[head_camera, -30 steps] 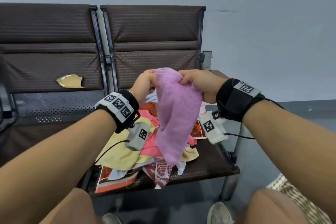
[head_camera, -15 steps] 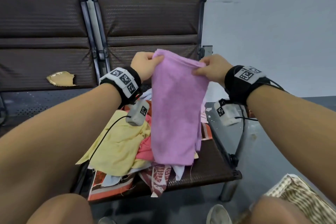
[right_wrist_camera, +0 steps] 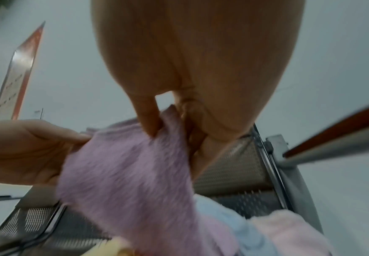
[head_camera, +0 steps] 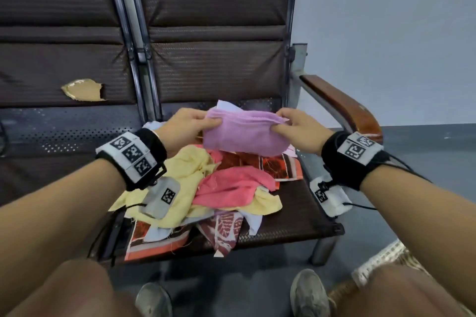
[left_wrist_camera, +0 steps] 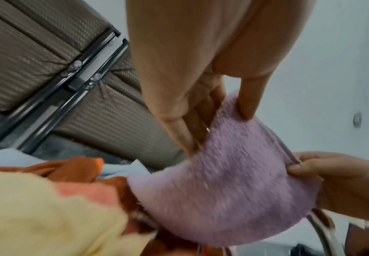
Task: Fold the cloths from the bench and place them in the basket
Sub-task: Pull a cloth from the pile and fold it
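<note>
A: In the head view, mid-frame, the left hand and the right hand each pinch an upper corner of the purple cloth, thumbs on the near face and fingers behind. The cloth looks doubled over, short and wide, and hangs just above the heap.

B: The left wrist view confirms that grip. The left hand comes down from the top of the frame, thumb on one face of the purple cloth and fingers on the other, and the right hand pinches the far corner at the right edge.

A: The right wrist view mirrors it: the right hand clamps a bunched corner of the purple cloth, and the left hand holds the edge at mid-left. Both wrist views are blurred, so I can't count the layers there.

B: Only the head view shows the whole heap on the worktop: a yellow cloth, a pink cloth and orange-patterned pieces under them.

A: And the basket, a woven corner at lower right on the floor, partly behind the right forearm. Neither wrist view catches it.

B: The right wrist view adds a light blue cloth under the purple one, which is only a sliver from above.
</note>
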Demonstrator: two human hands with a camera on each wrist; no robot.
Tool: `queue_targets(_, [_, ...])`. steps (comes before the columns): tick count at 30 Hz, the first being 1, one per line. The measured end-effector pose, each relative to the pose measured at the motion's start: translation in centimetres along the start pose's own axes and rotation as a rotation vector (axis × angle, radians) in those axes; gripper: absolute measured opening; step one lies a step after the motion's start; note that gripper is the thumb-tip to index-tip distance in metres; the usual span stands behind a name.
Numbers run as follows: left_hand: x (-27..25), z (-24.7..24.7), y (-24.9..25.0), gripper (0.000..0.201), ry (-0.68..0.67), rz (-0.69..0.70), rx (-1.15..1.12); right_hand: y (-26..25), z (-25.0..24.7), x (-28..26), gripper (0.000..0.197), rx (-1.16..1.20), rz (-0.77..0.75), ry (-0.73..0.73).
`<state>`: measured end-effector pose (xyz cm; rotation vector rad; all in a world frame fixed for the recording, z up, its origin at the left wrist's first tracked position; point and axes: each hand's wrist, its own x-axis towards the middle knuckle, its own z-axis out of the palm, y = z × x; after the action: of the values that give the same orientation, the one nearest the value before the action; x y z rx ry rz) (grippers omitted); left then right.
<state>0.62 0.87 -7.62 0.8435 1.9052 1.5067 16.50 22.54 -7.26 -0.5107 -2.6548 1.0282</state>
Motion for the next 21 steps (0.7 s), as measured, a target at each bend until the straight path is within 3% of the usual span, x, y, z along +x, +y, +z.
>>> queue_targets(4, [-3.2, 0.4, -5.0, 0.027, -0.306, -0.349, 0.204, 2.9, 3.9, -3.7, 0.009, 0.108, 0.239, -0.518])
queue_targets(7, [-3.1, 0.9, -6.1, 0.019, -0.418, -0.440, 0.256, 4.3, 5.9, -4.5, 0.009, 0.248, 0.391, -0.651])
queue_targets(9, [-1.8, 1.1, -6.7, 0.023, -0.375, -0.437, 0.280, 4.8, 6.6, -3.9, 0.015, 0.265, 0.432, -0.611])
queue_targets(11, [0.1, 1.2, -7.6, 0.026, -0.220, -0.395, 0.298, 5.3, 7.2, -2.5, 0.018, 0.299, 0.474, -0.508])
queue_targets(13, [2.2, 1.4, -8.8, 0.014, -0.034, -0.329, 0.290, 6.0, 7.8, -0.7, 0.026, 0.344, 0.491, -0.365])
queue_targets(14, [3.2, 1.5, -9.5, 0.011, 0.050, -0.298, 0.292, 6.4, 8.1, 0.2, 0.027, 0.348, 0.479, -0.279])
queue_targets(17, [5.5, 1.2, -11.6, 0.029, 0.218, -0.210, 0.429, 7.3, 9.4, 2.6, 0.023, 0.216, 0.380, -0.016])
queue_targets(21, [7.5, 1.3, -12.8, 0.027, 0.355, -0.102, 0.551, 7.4, 10.9, 4.8, 0.018, 0.104, 0.346, 0.142])
